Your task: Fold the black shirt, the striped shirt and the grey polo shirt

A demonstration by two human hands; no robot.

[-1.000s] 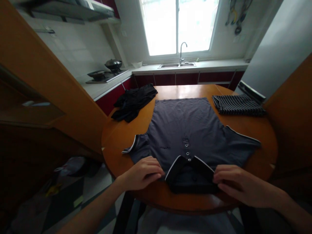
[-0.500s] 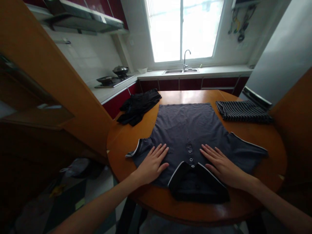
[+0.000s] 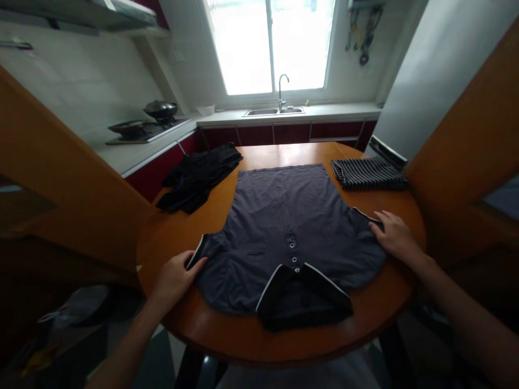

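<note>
A dark grey polo shirt (image 3: 275,205) lies spread face up on the round wooden table (image 3: 194,329), its black, white-edged collar towards me and its hem towards the window. My left hand (image 3: 175,278) grips the white-trimmed cuff of the sleeve at the left, thumb on top and fingers partly hidden under the cloth. At the other side my right hand (image 3: 394,233) pinches the cuff of the right-hand sleeve between thumb and fingers. A row of buttons runs down from the collar, and a small dark mark shows on the chest.
A crumpled black garment (image 3: 200,175) rests at the table's far left. Folded black-and-white striped cloth (image 3: 368,173) lies at the far right. Beyond are a stove with a lidded pan (image 3: 160,109), a sink (image 3: 263,112) and a tall silvery appliance (image 3: 438,81).
Both hands have slid outward from the shirt's chest to its two sleeve cuffs and closed on them. The view has swung a little to the right.
</note>
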